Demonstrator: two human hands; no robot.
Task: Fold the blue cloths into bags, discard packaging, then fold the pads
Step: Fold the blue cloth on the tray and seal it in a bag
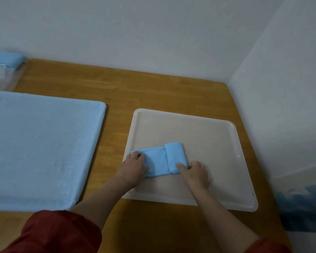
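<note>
On the tray (243,161), near-left part, head view: a folded blue cloth (158,159) lies as a strip. Its long axis runs left to right, and its rolled end points toward the tray's middle. The left hand (133,168) grips the strip's left end by the tray's left rim, fingers curled on the fabric. The right hand (196,172) pinches the roll's near end between thumb and curled fingers. Left of the tray, on the table (117,84), lies a large blue sheet (40,148). Far left of the tray, at the back, stands a blurred stack (5,64).
</note>
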